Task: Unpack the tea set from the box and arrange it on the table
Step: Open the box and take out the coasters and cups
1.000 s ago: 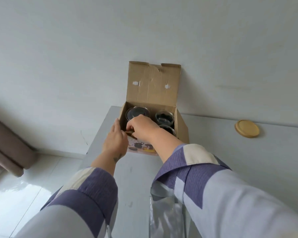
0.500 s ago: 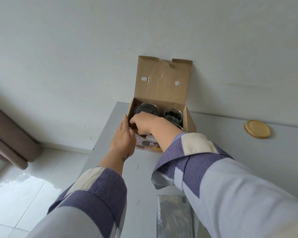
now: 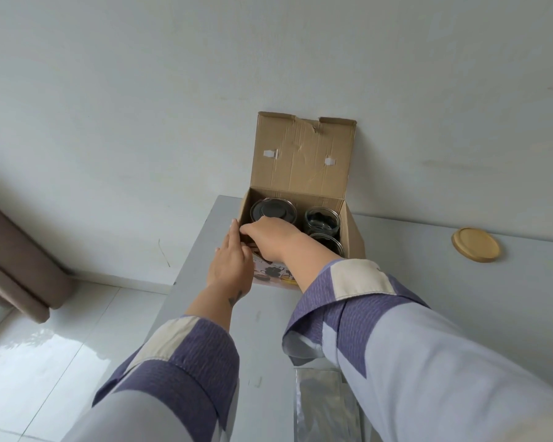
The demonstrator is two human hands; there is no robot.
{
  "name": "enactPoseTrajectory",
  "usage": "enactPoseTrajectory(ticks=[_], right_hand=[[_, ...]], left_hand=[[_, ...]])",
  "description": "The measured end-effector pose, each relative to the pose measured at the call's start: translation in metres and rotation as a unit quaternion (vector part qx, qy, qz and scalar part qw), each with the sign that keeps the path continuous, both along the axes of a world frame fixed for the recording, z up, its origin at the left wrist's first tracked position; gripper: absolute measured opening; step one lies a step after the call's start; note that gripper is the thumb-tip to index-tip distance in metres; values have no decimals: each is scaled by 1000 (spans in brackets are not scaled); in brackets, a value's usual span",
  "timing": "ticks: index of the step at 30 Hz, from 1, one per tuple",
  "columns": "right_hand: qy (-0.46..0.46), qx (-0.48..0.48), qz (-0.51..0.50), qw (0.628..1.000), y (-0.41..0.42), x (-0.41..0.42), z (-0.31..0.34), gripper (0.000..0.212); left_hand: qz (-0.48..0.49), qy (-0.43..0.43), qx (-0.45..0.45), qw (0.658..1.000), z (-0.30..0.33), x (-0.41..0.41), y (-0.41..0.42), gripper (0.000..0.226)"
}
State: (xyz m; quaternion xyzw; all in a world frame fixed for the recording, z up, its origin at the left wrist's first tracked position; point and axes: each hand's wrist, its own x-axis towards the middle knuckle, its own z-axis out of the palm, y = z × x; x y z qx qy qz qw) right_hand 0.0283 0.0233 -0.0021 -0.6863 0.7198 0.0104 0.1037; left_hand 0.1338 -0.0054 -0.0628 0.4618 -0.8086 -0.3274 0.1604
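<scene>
Unpacking step. Box [image 3: 300,173] open; glassware just beyond right hand [image 3: 268,236], which reaches inside, grip hidden. Left hand [image 3: 230,263] flat, bracing near wall. Next likely: lift piece straight up.

Lilac sleeves [image 3: 428,362], purple-cream cuffs, perhaps wrist tattoo [image 3: 235,298]

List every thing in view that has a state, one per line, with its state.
cardboard box: open, lid flap upright against the wall.
glass pieces: inside the box, not yet unpacked.
left hand: fingers straight, flat against the box's left side.
right hand: reaching into the box, fingertips hidden, grip unclear.
wooden lid: lying flat on the table.
silver pouch: lying flat on the table.
</scene>
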Motion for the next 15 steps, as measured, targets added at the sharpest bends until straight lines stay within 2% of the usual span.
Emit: enactPoseTrajectory(ticks=[5, 7, 11, 15], right_hand=[[-5, 1, -41, 999, 4, -5, 1, 31], [-35, -12, -62, 997, 7, -10, 5, 35], [-148, -66, -128, 978, 16, -17, 16, 22], [-291, -114, -239, 919, 32, -32, 27, 41]], left_hand=[[12, -9, 12, 1000, 2, -1, 1, 55], [17, -11, 11, 1000, 3, -2, 3, 55], [28, -23, 11, 999, 2, -2, 3, 56], [27, -44, 0, 999, 5, -3, 4, 56]])
